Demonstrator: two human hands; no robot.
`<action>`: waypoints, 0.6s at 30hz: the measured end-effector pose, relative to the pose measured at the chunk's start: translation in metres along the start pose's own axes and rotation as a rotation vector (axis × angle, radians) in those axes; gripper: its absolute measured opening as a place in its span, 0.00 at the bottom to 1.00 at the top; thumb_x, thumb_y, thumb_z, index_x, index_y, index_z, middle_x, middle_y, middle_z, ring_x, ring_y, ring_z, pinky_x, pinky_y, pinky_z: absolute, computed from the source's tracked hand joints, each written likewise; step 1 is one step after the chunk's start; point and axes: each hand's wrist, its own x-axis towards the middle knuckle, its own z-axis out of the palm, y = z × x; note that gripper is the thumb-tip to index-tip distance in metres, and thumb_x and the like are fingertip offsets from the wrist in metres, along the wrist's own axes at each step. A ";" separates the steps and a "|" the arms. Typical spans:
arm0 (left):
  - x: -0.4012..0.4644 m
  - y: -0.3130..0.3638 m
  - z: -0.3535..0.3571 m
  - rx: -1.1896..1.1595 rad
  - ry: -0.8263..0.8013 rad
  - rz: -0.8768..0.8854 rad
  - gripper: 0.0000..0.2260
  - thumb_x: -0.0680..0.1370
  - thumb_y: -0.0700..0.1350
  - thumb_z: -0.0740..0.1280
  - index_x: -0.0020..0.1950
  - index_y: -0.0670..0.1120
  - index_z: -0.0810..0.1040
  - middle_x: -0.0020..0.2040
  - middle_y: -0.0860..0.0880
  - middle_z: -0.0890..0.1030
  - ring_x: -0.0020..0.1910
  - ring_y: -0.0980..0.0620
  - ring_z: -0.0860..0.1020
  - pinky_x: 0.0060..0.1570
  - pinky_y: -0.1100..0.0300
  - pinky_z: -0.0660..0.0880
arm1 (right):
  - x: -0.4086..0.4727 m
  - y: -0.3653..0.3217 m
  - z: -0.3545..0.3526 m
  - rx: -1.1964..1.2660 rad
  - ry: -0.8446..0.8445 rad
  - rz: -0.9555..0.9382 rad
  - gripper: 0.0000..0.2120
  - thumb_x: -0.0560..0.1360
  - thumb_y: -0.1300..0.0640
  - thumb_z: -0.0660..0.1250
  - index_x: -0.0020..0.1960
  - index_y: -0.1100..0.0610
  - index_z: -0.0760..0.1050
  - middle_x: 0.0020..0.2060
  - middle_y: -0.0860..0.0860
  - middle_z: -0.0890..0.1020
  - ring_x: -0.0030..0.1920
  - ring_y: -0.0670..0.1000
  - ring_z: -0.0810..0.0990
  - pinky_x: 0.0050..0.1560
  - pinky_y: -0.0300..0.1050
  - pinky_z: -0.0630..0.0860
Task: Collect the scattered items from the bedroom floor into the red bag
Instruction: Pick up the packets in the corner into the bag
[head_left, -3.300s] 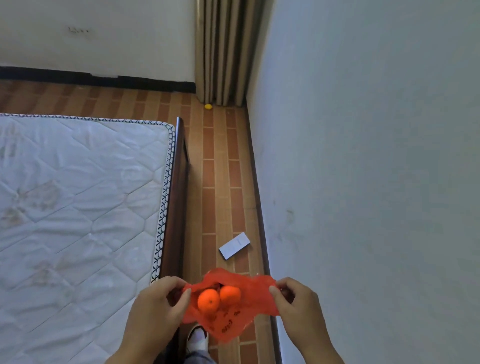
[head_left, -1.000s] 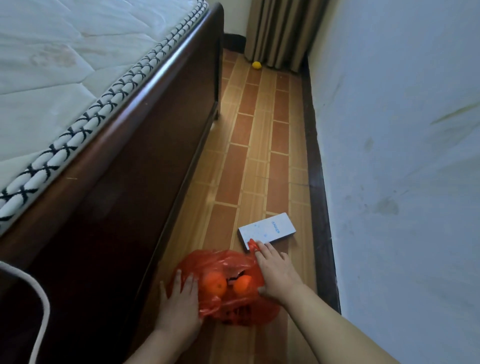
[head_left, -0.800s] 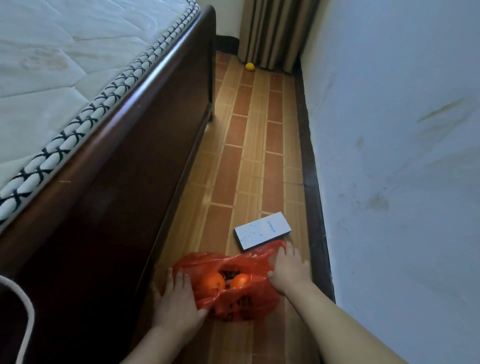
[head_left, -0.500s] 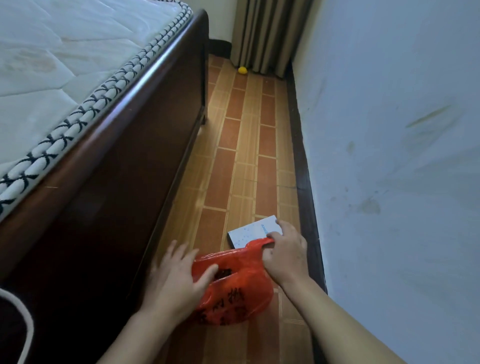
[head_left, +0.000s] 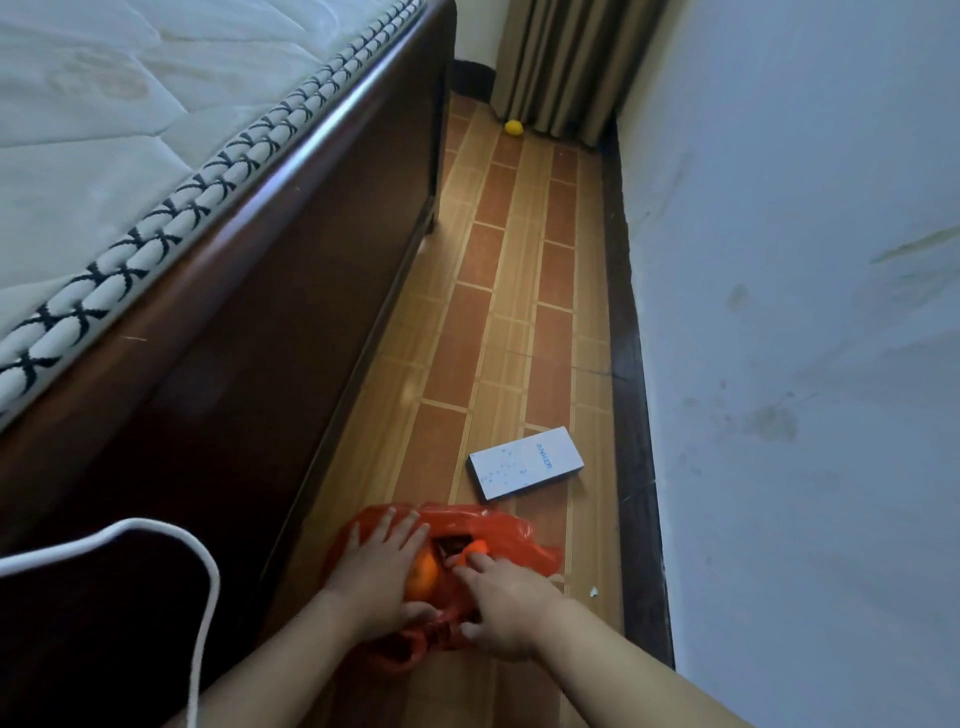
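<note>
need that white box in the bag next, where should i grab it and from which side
Probably pinch the white box across its two long edges, coming from above with the right hand. It lies flat on the floor, slim and angled, just beyond the red bag, so the long sides give the narrower span.

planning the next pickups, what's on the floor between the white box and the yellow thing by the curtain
In the head view nothing lies between the white box and the yellow item: only bare tiled floor along the bed frame.
</note>
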 end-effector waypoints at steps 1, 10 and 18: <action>0.000 -0.004 0.001 -0.015 0.008 -0.022 0.51 0.73 0.74 0.65 0.85 0.53 0.44 0.86 0.53 0.43 0.84 0.46 0.40 0.79 0.36 0.43 | 0.000 0.000 -0.001 0.004 -0.021 0.006 0.31 0.79 0.43 0.66 0.78 0.53 0.66 0.74 0.54 0.68 0.70 0.60 0.72 0.69 0.58 0.72; -0.003 -0.031 0.023 -0.042 -0.030 -0.215 0.54 0.71 0.72 0.69 0.86 0.50 0.45 0.86 0.49 0.41 0.84 0.42 0.41 0.80 0.33 0.47 | -0.015 0.035 -0.019 0.168 0.162 0.336 0.15 0.81 0.46 0.65 0.64 0.52 0.76 0.60 0.52 0.81 0.60 0.57 0.81 0.59 0.52 0.78; -0.011 0.008 0.003 -0.177 0.366 -0.028 0.36 0.78 0.46 0.70 0.83 0.56 0.58 0.84 0.50 0.57 0.84 0.44 0.53 0.80 0.38 0.50 | -0.029 0.019 -0.043 0.121 0.024 0.294 0.21 0.81 0.54 0.69 0.72 0.52 0.72 0.71 0.52 0.76 0.69 0.57 0.77 0.69 0.53 0.73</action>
